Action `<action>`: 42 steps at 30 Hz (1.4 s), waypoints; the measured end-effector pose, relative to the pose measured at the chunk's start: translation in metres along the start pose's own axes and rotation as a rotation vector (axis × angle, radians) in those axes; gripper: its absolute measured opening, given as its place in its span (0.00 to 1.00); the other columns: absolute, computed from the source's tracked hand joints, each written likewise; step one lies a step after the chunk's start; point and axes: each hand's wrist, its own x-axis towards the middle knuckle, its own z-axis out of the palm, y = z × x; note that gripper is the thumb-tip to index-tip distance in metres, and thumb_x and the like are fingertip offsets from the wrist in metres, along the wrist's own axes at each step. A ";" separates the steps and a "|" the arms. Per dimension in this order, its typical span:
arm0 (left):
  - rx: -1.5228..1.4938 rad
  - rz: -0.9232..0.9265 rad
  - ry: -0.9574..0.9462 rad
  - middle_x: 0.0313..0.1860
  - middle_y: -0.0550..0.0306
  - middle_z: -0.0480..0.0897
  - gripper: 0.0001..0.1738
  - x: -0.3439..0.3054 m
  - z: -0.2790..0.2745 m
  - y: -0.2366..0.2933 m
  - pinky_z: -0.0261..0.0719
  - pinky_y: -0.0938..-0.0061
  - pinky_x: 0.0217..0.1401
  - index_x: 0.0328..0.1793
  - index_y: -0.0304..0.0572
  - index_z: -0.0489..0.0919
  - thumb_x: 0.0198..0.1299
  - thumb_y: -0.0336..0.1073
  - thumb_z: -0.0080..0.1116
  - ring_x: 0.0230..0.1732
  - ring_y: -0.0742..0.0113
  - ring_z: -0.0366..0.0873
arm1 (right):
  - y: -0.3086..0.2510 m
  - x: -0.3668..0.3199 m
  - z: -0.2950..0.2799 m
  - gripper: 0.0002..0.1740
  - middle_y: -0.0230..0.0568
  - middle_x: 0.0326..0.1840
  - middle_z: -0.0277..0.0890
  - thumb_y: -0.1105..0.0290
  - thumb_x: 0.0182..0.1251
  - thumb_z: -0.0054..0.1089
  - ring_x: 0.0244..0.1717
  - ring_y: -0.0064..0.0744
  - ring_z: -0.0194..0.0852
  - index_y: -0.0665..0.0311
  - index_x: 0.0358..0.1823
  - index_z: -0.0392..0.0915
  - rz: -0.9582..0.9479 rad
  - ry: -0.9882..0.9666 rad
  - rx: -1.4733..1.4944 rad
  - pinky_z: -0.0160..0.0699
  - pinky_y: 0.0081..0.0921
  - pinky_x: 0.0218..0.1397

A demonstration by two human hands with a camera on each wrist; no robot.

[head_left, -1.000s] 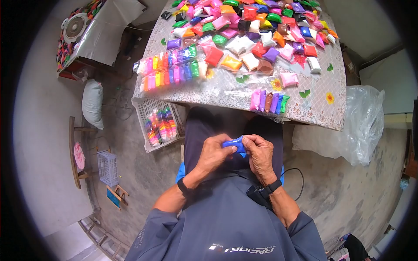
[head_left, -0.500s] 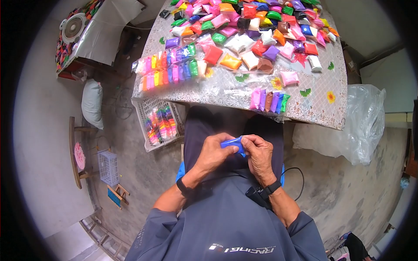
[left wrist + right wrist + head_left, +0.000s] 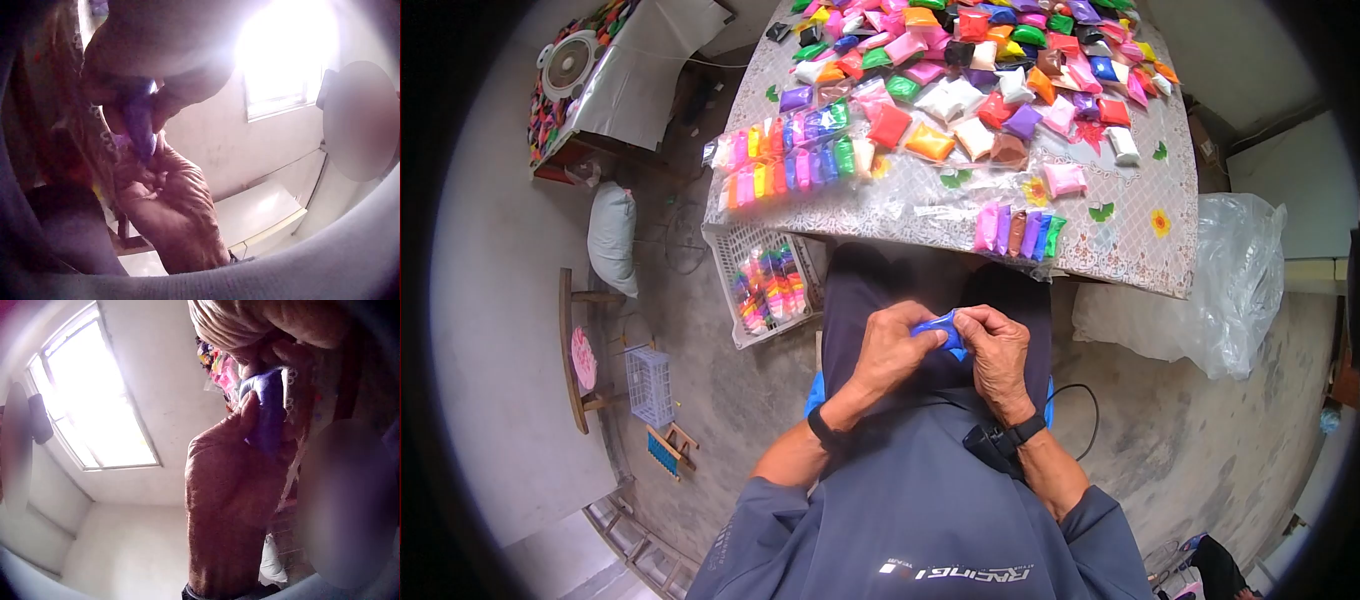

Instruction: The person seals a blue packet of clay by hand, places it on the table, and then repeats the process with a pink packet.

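Above the lap, both hands hold a small, shiny blue packet. My left hand grips its left part, with the thumb lying along the near side. At the other end, the thumb and fingertips of my right hand pinch the packet's edge. The right wrist view shows the blue packet between the two hands, the left thumb pressed against it. Beyond the hands, a row of small coloured packets in clear film lies at the table's near edge.
A heap of colourful packets covers the far part of the table. Bagged rows of packets lie at its left. A white crate with more packs stands below on the left; clear plastic sheeting hangs at the right.
The left fingers have shifted slightly over the blue packet, so less of its left end shows. Both hands stay in nearly the same place.
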 end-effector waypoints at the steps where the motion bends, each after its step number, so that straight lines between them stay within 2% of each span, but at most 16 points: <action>1: -0.024 -0.008 0.025 0.30 0.61 0.81 0.07 -0.001 0.002 0.000 0.72 0.78 0.36 0.37 0.30 0.86 0.54 0.28 0.68 0.32 0.76 0.76 | 0.000 0.000 -0.001 0.06 0.26 0.34 0.83 0.73 0.68 0.67 0.36 0.13 0.74 0.69 0.40 0.87 -0.007 -0.013 -0.013 0.73 0.14 0.41; 6: -0.091 -0.017 0.029 0.30 0.61 0.81 0.06 -0.003 0.004 0.001 0.72 0.79 0.36 0.36 0.30 0.85 0.56 0.28 0.66 0.33 0.77 0.76 | -0.005 0.004 -0.009 0.07 0.28 0.37 0.84 0.74 0.67 0.68 0.39 0.13 0.76 0.68 0.43 0.87 0.020 -0.090 -0.085 0.75 0.15 0.44; 9: -0.171 -0.013 0.028 0.31 0.62 0.82 0.05 -0.001 0.003 -0.007 0.72 0.80 0.37 0.37 0.31 0.85 0.57 0.27 0.65 0.33 0.78 0.75 | -0.001 0.003 -0.011 0.10 0.28 0.39 0.85 0.74 0.66 0.70 0.41 0.14 0.77 0.68 0.46 0.86 0.032 -0.181 0.039 0.76 0.15 0.46; 11: -0.224 -0.013 0.029 0.31 0.62 0.82 0.05 0.000 0.004 -0.009 0.72 0.80 0.38 0.38 0.31 0.85 0.58 0.27 0.65 0.34 0.79 0.75 | 0.000 0.002 -0.015 0.12 0.29 0.41 0.85 0.73 0.64 0.71 0.42 0.14 0.78 0.68 0.49 0.86 0.053 -0.240 -0.094 0.76 0.15 0.48; 18: -0.154 -0.033 -0.020 0.36 0.63 0.83 0.10 0.002 0.002 -0.018 0.74 0.81 0.42 0.47 0.31 0.84 0.61 0.27 0.63 0.38 0.79 0.76 | -0.003 -0.003 -0.011 0.12 0.29 0.39 0.86 0.73 0.64 0.72 0.39 0.13 0.77 0.70 0.47 0.86 0.113 -0.190 -0.106 0.76 0.15 0.44; 20: -0.134 -0.036 -0.032 0.38 0.64 0.84 0.11 -0.001 -0.002 -0.013 0.74 0.81 0.43 0.50 0.31 0.83 0.62 0.28 0.63 0.39 0.79 0.76 | -0.004 -0.003 -0.009 0.10 0.29 0.36 0.85 0.72 0.64 0.72 0.36 0.13 0.76 0.70 0.44 0.87 0.137 -0.156 -0.115 0.75 0.15 0.42; 22: -0.104 0.012 -0.043 0.39 0.63 0.84 0.12 -0.004 -0.004 -0.008 0.75 0.81 0.44 0.52 0.31 0.83 0.63 0.28 0.62 0.41 0.80 0.77 | 0.001 -0.002 -0.010 0.09 0.29 0.35 0.85 0.72 0.64 0.72 0.35 0.13 0.76 0.70 0.42 0.87 0.143 -0.152 -0.102 0.74 0.15 0.41; 25: -0.170 -0.038 -0.048 0.39 0.62 0.85 0.12 -0.004 -0.006 -0.013 0.75 0.81 0.44 0.52 0.31 0.83 0.63 0.26 0.62 0.40 0.80 0.77 | 0.003 -0.002 -0.006 0.09 0.29 0.34 0.84 0.72 0.64 0.71 0.34 0.13 0.75 0.70 0.40 0.86 0.136 -0.140 -0.081 0.73 0.15 0.39; 32: -0.200 -0.022 0.020 0.38 0.61 0.85 0.11 -0.001 -0.001 -0.025 0.76 0.82 0.42 0.50 0.30 0.83 0.62 0.23 0.60 0.38 0.79 0.78 | 0.008 0.005 -0.006 0.09 0.29 0.32 0.83 0.70 0.63 0.70 0.32 0.13 0.73 0.71 0.38 0.86 0.144 -0.132 -0.109 0.71 0.16 0.36; 42: -0.272 -0.085 -0.075 0.41 0.62 0.83 0.14 -0.002 -0.010 -0.021 0.75 0.81 0.46 0.53 0.31 0.82 0.63 0.30 0.64 0.41 0.79 0.76 | 0.008 0.005 -0.005 0.08 0.29 0.33 0.83 0.71 0.63 0.70 0.33 0.14 0.74 0.70 0.38 0.86 0.153 -0.140 -0.066 0.72 0.15 0.38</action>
